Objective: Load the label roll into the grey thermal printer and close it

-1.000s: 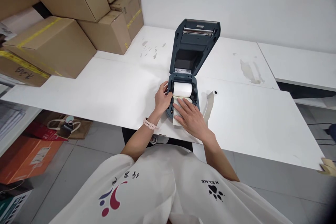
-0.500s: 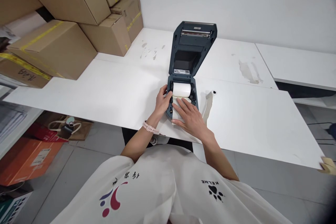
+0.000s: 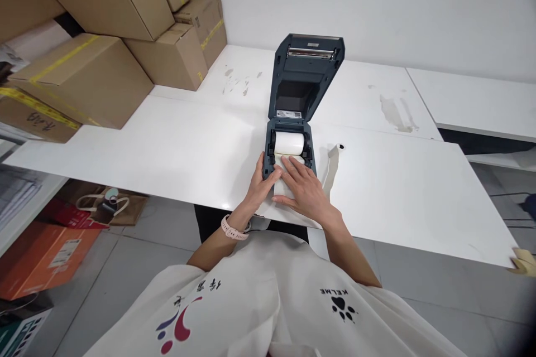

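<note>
A dark blue label printer (image 3: 268,142) stands near the front edge of the white table (image 3: 167,145), its lid (image 3: 305,75) swung up and open. A white paper roll (image 3: 290,143) lies in its bay, and a strip of paper runs forward from it. My right hand (image 3: 304,187) lies flat on that strip, fingers spread, pressing it onto the printer's front. My left hand (image 3: 260,181) rests against the front left corner of the printer, its thumb on the paper's edge. A pink watch is on my left wrist.
Cardboard boxes (image 3: 84,75) are stacked at the table's back left. A loose white strip (image 3: 333,164) lies just right of the printer. A second white table (image 3: 473,103) adjoins at the right. Below at left are an orange box (image 3: 42,254) and a paper bag (image 3: 106,203).
My left hand has slid from the left side of the roll bay down to the printer's front left corner. My right hand has stayed on the paper strip.
</note>
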Demonstrator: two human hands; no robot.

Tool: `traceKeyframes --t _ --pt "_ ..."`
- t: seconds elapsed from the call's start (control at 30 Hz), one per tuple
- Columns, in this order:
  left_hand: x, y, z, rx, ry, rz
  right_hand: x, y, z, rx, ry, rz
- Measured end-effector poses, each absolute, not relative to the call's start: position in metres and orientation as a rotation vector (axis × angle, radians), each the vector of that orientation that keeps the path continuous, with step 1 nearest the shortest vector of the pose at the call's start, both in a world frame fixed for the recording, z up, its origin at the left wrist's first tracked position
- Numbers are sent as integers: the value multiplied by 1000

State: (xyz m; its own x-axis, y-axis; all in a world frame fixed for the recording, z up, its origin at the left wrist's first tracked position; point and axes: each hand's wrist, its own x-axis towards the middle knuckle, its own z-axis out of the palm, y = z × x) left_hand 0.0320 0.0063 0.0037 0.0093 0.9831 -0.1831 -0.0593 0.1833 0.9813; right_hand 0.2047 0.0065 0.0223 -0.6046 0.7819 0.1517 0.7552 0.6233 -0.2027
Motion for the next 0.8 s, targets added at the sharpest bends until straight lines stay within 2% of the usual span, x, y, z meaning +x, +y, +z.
traceKeyframes --t 0.17,0.3,0.5,0.67,0.8 --pt "29 6 3 1057 1214 1096 208 5 26 -1287 -2608 313" --pt "25 6 -1 1047 1133 1097 233 23 51 -1072 -2460 664" --pt "23 5 -3 1065 1120 1053 257 144 112 -1049 -1798 425" --pt "23 8 -7 1092 1162 1088 251 263 141 -984 -1641 706" --pt "23 8 -9 1087 1141 1110 254 270 137 -880 -1690 723"
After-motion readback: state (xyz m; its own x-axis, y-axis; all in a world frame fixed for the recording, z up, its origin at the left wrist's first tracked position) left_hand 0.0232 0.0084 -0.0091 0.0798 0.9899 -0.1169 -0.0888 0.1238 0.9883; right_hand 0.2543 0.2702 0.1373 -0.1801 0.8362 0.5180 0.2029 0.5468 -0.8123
